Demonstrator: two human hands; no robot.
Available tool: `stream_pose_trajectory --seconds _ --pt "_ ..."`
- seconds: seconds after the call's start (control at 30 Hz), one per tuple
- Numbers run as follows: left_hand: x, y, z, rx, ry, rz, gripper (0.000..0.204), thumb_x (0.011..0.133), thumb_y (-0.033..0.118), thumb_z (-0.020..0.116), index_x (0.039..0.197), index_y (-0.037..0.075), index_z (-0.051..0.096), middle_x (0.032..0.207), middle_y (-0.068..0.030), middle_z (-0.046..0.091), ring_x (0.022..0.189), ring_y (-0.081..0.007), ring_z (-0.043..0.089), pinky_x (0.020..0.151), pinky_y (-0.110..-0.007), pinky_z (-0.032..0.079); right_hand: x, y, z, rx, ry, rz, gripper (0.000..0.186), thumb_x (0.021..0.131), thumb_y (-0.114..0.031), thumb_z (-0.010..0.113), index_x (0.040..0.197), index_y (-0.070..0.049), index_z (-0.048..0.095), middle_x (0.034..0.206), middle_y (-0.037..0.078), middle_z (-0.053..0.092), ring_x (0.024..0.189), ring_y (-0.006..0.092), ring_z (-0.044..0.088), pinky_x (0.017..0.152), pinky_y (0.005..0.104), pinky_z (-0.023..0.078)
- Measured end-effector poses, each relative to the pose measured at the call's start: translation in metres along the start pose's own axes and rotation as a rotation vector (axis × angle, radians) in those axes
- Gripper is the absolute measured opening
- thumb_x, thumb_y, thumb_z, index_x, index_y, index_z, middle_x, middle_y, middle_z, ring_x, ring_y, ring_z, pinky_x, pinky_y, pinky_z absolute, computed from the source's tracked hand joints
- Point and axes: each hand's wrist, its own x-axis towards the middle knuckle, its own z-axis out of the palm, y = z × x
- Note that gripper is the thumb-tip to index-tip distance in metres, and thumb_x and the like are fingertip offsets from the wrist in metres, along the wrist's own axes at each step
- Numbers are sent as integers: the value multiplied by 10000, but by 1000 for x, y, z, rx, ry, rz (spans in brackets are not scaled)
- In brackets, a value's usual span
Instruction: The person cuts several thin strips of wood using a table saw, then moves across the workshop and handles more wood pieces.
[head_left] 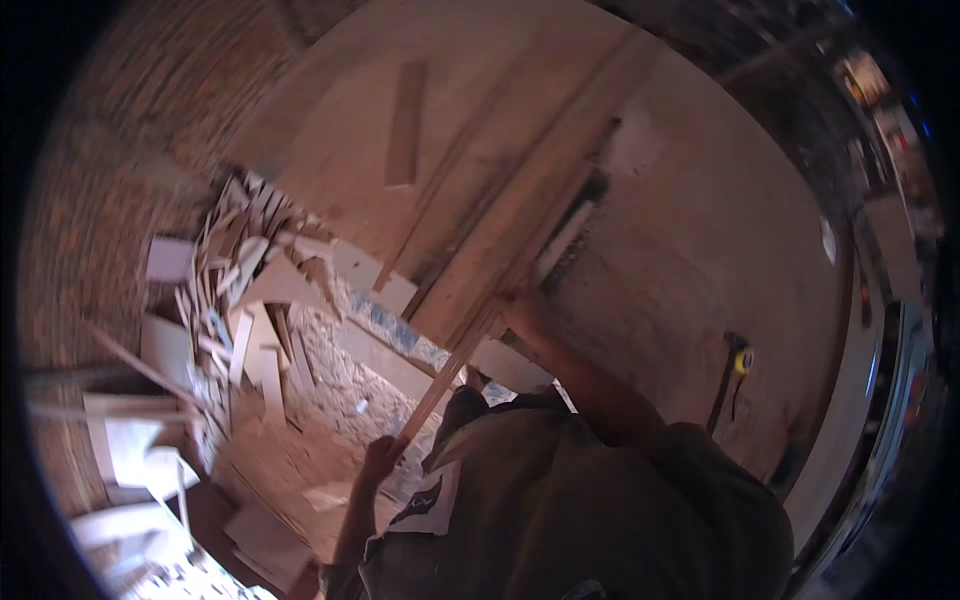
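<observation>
A long thin wooden strip (440, 385) slants over the near edge of a dusty worktable (690, 240), toward my body. My left hand (380, 460) is closed around its near lower end, off the table. Farther up, my right hand (516, 306) is closed on the strip at the table's near edge; its fingers are partly blurred. Beside the strip, a wide long board (490, 250) lies on the tabletop, running away from me. Right of it, a dark slot (570, 235) with a pale piece in it shows in the table surface.
A short flat board (405, 125) lies at the far left of the tabletop. On the right are a yellow-and-black tape measure (743, 361) and a dark long-handled tool (722, 385). Wood offcuts (240, 270) are heaped at the left, by a brick wall (110, 220).
</observation>
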Motion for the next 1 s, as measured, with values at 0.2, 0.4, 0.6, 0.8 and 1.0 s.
stream_pose_trajectory --seconds 0.2,0.4,0.6,0.8,1.0 --pt "-14 44 -3 -158 29 -39 416 903 378 611 715 8 603 562 -48 588 499 -105 564 468 -262 453 2 -34 -30 -129 -137 242 914 805 -268 651 1445 35 74 943 314 624 865 437 632 750 465 518" --pt "-4 82 -6 -131 30 -47 412 911 379 602 700 26 590 572 -27 578 512 -87 552 467 -246 440 30 -16 -24 -215 -159 234 963 795 -315 663 1451 37 50 946 312 626 867 429 635 767 460 511" --pt "22 83 7 -243 31 -19 443 899 399 615 682 13 593 558 -40 581 475 -97 548 442 -249 435 55 -28 -53 -89 -166 253 967 794 -216 671 1452 43 12 979 305 622 873 397 640 773 449 508" --pt "57 111 10 -138 38 -33 462 893 421 603 691 5 610 564 -57 590 477 -113 556 452 -266 450 91 -9 -66 -69 -96 202 932 776 -138 641 1448 62 27 1099 326 574 929 404 623 785 433 504" --pt "85 90 11 251 100 196 635 889 558 523 589 6 621 513 -76 581 502 -160 571 508 -341 452 103 14 -40 -46 93 35 892 782 -123 613 1444 72 46 1151 333 541 977 414 602 810 434 495"
